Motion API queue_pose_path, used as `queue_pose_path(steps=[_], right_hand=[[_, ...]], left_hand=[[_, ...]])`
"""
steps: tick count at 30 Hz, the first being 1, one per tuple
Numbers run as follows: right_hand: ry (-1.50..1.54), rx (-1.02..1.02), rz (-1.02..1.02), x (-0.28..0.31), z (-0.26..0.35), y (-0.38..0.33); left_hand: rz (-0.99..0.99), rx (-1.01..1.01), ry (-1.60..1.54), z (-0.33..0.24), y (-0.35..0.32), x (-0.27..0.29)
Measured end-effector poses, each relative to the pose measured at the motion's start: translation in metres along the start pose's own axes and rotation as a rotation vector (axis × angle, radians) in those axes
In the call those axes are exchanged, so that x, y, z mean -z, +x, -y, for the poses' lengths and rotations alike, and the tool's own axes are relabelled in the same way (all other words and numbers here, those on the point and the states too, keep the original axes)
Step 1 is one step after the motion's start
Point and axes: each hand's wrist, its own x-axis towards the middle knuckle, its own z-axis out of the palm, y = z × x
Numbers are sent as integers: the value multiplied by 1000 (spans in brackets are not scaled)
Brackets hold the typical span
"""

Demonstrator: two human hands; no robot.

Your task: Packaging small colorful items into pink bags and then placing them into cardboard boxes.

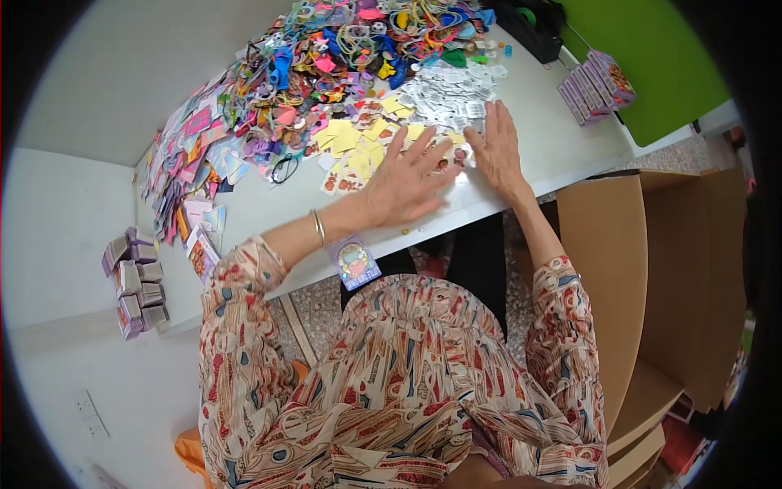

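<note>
My left hand lies flat on the white table, fingers spread over small yellow and picture cards. My right hand rests palm down beside it, fingertips touching a heap of small silvery packets. Neither hand holds anything. A thin bangle circles my left wrist. A small purple printed packet hangs over the table's near edge under my left forearm.
A big pile of colourful small toys and rings covers the far table. Pink and holographic cards spread at left. Small purple boxes are stacked at the left end, more at right. Cardboard boxes stand at right.
</note>
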Motion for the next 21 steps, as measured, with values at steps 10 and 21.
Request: queue_pose_path(steps=[10,21], right_hand=[[-279,116,39,-36,61,2],[-374,74,-51,-68,77,54]], left_hand=[[-61,-28,-76,41,-41,-18],[-121,-110,77,107,-33,-21]])
